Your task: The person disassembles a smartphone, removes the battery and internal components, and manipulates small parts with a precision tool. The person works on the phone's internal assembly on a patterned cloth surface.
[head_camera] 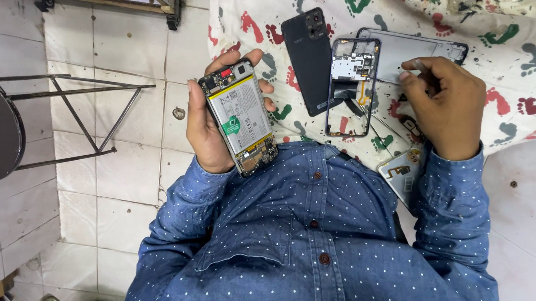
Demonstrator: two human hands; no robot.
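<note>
The left hand is cradling an opened phone, its back off, its battery and circuit boards facing up. The fingers are wrapping round from behind, fingertips showing along the phone's right edge and the thumb lying on the left edge. The phone is tilting with its top towards eleven o'clock, sitting left of centre, just above the blue dotted shirt.

Over at three o'clock from it, the right hand is curling in over the footprint-patterned cloth, thumb and forefinger pressing together at the tips; whether anything tiny is pinched there, I cannot tell.

Between the hands, a phone frame with an exposed board at its top is lying on the cloth, a black back cover touching it at nine o'clock. A pale frame is lying beyond, at one o'clock. Another opened part is resting by the right sleeve. At far left, a metal stool is standing on the tiled floor.
</note>
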